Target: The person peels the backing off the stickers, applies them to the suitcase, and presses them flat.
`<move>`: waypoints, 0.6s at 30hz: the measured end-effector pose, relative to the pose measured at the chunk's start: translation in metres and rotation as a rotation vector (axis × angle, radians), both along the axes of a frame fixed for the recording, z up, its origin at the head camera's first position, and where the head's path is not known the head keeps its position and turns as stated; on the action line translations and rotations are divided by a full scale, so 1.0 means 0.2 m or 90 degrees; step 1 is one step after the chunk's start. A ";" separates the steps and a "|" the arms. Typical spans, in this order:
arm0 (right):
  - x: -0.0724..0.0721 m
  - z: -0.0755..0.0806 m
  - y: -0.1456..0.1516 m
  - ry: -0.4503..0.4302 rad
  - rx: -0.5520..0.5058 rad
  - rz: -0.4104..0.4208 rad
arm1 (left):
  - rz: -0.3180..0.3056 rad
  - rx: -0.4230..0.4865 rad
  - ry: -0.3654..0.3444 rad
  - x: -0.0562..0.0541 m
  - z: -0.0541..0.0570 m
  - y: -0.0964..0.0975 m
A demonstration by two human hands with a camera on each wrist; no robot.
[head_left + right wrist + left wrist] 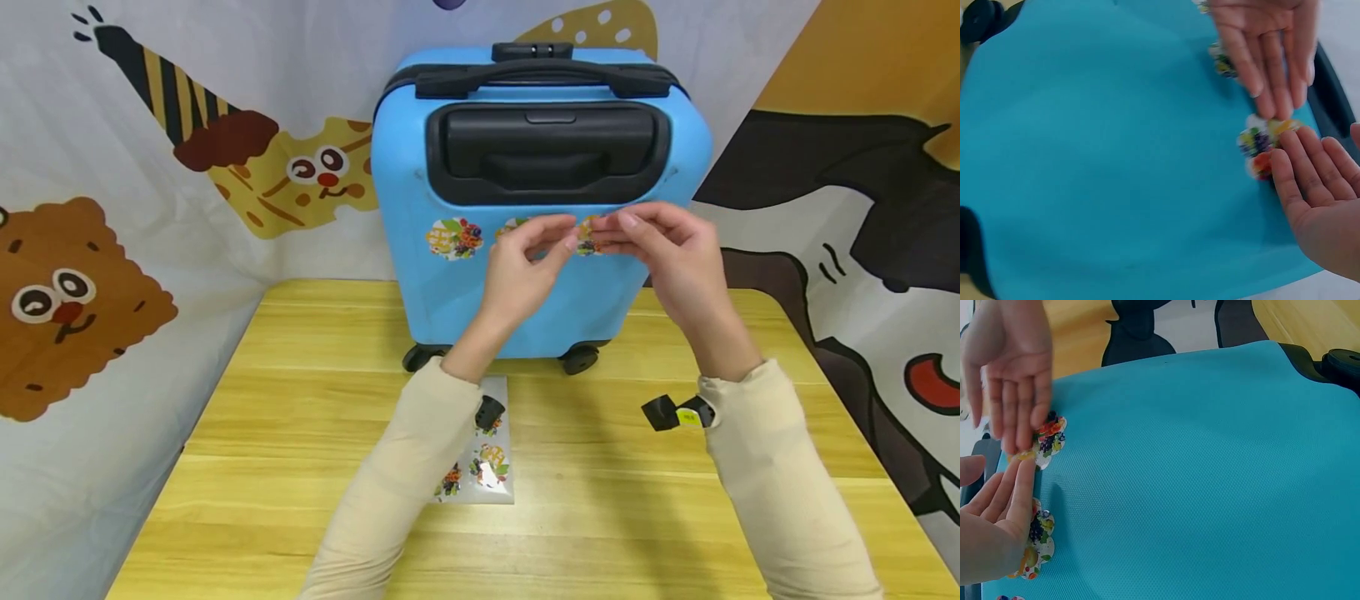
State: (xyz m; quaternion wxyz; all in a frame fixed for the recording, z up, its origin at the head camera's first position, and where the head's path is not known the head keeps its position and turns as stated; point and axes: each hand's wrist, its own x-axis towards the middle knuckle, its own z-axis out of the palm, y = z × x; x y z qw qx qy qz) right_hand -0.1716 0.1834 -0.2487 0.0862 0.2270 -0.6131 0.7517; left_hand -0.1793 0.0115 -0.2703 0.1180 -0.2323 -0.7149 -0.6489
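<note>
A blue suitcase [517,300] stands upright, with a row of round fruit-printed stickers across its front under the black handle recess. The left sticker [455,239] is in full view, while my left hand [522,271] partly covers the middle one. Both hands are at the right-hand sticker [1255,145], their fingertips on or close by it. In the right wrist view, my right hand [1322,181] has its fingers extended, palm showing. The left hand's fingers are likewise nearly straight in the left wrist view, and neither hand grips anything. Exact fingertip contact cannot be made out.
A sheet of similar stickers [498,493] lies on the wooden table [300,433], partly hidden under the left forearm. Black wheels [580,359] support the suitcase. Behind it hangs a cartoon-printed cloth [225,50]. A small black device [662,412] is worn at the right wrist.
</note>
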 end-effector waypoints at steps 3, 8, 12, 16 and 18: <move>0.00 -0.07 0.02 -0.021 0.011 0.010 | 0.002 0.005 0.001 0.00 0.00 0.00; 0.00 -0.14 0.03 -0.059 0.086 0.004 | -0.002 0.006 0.003 0.00 -0.01 0.00; 0.01 -0.12 0.04 -0.058 0.089 0.010 | -0.004 0.006 0.001 0.00 -0.01 0.00; 0.01 -0.04 0.02 -0.012 0.030 0.010 | -0.005 0.008 -0.001 0.00 -0.01 0.00; 0.01 0.00 0.01 0.021 0.009 0.003 | -0.007 0.009 -0.003 0.00 -0.01 0.00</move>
